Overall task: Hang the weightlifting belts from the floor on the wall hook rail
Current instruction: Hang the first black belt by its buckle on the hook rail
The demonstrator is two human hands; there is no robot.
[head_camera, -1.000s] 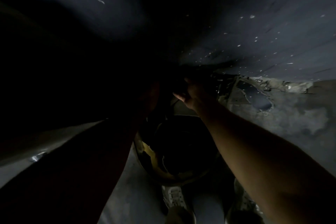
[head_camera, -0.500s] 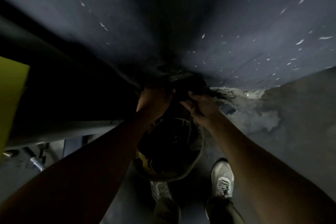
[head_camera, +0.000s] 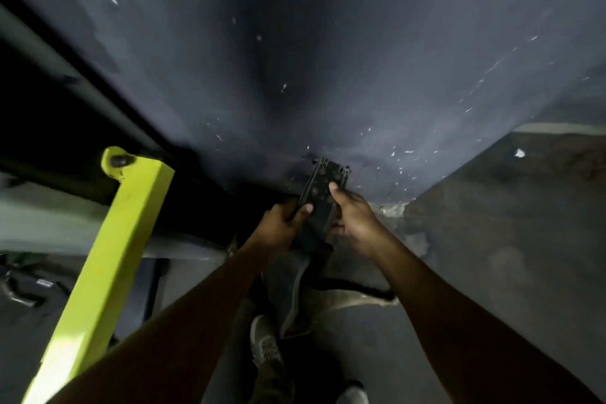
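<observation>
Belt (head_camera: 323,185) — dark strap with rows of punched holes and stitched edges, held up against the dark wall (head_camera: 328,59) between both hands; its upper end reached a small dark fitting on the wall, too dim to tell whether that was a hook or whether the strap was caught on it. The lower length ran down behind the hands and was lost in shadow.

Left hand (head_camera: 282,223) — closed on the strap's left edge, thumb laid across its face; fingers behind, hidden.

Right hand (head_camera: 352,215) — gripped the strap's right edge, thumb pressed on the face just above the left thumb; fingers wrapped out of sight.

Yellow-green bar (head_camera: 111,256) — slanted well left of the left hand, a dark bolt at its upper end, the lower end cut off by the frame edge.

Floor (head_camera: 492,239) — grey, stained, below and right of the right hand.

Shoes (head_camera: 265,341) — pale, beneath the forearms; the nearer one (head_camera: 352,395) partly cut off.
</observation>
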